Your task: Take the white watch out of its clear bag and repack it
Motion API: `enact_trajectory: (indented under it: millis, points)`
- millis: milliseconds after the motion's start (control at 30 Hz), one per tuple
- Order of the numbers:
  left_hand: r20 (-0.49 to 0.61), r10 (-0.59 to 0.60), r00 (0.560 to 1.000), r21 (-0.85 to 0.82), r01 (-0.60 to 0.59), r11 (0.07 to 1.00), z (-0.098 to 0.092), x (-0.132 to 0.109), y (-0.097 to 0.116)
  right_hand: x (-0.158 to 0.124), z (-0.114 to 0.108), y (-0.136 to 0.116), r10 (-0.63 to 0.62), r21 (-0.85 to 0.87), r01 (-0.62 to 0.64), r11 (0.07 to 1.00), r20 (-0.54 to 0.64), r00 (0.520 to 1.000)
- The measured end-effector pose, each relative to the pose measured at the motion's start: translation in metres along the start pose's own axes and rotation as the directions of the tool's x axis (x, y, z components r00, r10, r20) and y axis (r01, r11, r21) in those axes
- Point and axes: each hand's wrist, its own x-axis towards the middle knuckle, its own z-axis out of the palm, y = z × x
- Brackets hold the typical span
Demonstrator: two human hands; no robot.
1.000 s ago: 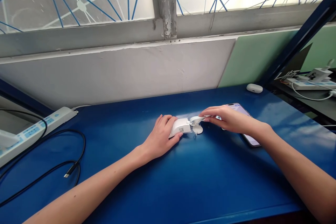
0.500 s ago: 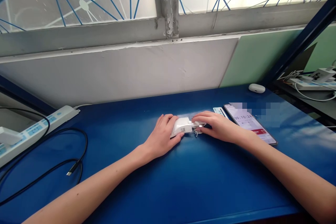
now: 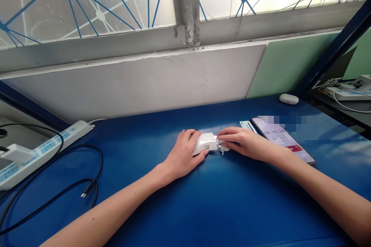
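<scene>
A white charger (image 3: 205,141) with a small printed square on it lies in a clear plastic bag (image 3: 213,147) on the blue table. My left hand (image 3: 187,149) holds the charger's left end, thumb along the near side and fingers over the far side. At the right end, my right hand (image 3: 236,141) pinches the crumpled plastic between thumb and fingers. Small prongs show beside its fingertips. Part of the bag is hidden under both hands.
A phone (image 3: 281,139) showing a timer and a card (image 3: 247,125) lie right of my right hand. A white earbud case (image 3: 289,99) sits farther back. At left are a power strip (image 3: 69,133) and a coiled black cable (image 3: 100,158). The blue table (image 3: 185,212) meets a wall panel behind.
The view has shifted slightly, so everything sits a little farther right. My right fingers have drawn back slightly from the charger, showing more of its prong end. My left hand keeps its hold.
</scene>
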Motion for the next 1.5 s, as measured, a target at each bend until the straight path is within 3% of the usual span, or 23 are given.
enact_trajectory:
  millis: [400,767,900,1167,1333,1500]
  points:
    - [-0.012,0.020,1.000,0.004,-0.020,1.000,0.001,0.001,0.000,-0.001,-0.012,-0.001,0.016,-0.150,-0.027,0.988,-0.075,0.997]
    - [0.013,0.038,0.999,0.018,-0.038,0.999,0.002,0.000,-0.001,-0.001,-0.003,-0.025,0.001,0.008,-0.002,1.000,0.063,0.998]
    - [0.091,0.007,0.996,0.060,-0.013,0.998,0.003,0.000,-0.001,-0.001,-0.002,-0.028,0.012,0.055,-0.018,0.998,0.109,0.994]
    - [0.257,0.002,0.966,0.129,-0.036,0.991,-0.004,-0.003,0.000,-0.003,-0.011,-0.013,0.054,0.040,-0.060,0.997,0.125,0.991]
    - [0.266,-0.010,0.964,0.137,-0.028,0.990,-0.005,-0.003,0.001,-0.004,-0.015,0.007,0.095,-0.126,-0.100,0.987,-0.044,0.994]
    - [0.240,0.000,0.971,0.138,-0.034,0.990,-0.005,-0.003,0.001,-0.002,-0.013,0.006,0.067,-0.092,-0.067,0.993,-0.006,0.998]
